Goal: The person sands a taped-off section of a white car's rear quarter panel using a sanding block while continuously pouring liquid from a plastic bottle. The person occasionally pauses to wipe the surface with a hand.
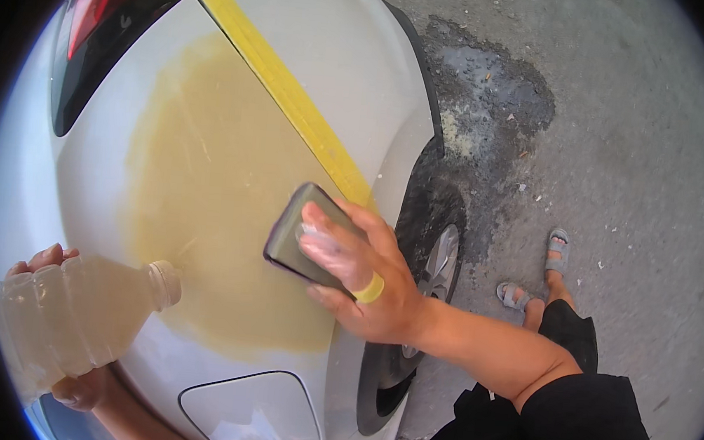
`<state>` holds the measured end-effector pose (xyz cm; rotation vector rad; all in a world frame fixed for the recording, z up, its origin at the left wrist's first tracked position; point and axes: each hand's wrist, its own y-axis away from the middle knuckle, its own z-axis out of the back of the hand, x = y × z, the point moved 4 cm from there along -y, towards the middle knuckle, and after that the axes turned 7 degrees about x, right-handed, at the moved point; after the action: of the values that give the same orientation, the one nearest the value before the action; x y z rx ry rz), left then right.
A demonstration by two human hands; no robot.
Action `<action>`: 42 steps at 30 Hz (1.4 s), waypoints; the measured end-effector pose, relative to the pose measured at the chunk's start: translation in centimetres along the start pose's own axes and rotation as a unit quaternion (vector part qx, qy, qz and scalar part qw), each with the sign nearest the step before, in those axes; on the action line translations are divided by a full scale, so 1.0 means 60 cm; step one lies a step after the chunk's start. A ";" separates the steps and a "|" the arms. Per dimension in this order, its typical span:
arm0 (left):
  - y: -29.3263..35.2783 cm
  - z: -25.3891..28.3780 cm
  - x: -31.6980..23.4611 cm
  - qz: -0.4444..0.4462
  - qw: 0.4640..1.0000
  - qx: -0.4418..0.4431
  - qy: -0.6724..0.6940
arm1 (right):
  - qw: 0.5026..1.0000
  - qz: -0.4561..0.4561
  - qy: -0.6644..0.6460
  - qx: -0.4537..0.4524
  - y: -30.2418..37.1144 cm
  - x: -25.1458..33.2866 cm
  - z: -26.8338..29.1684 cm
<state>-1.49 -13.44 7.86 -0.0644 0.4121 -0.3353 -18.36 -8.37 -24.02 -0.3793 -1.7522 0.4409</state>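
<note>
No readable text, label, brand, number or sign is showing on anything in view.

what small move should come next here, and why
Probably slide the dark block across the tan patch, clear of the yellow tape: the right hand grips the block over the patch, close to the tape, while the left hand holds the bottle off to one side.
</note>
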 end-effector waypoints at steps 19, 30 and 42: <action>0.005 -0.009 0.035 -0.028 0.995 -0.006 0.093 | 0.998 0.045 0.046 -0.003 -0.092 0.005 -0.013; 0.007 -0.017 0.034 -0.014 0.996 -0.077 0.052 | 0.996 0.068 0.046 0.029 0.002 0.027 -0.047; 0.010 -0.006 0.030 -0.029 0.993 -0.067 0.088 | 0.995 0.082 0.061 0.018 -0.002 0.049 -0.047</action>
<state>0.09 -13.46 6.75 -0.1788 0.6082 -0.3714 -16.27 -6.83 -20.90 -0.5154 -1.5979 0.5546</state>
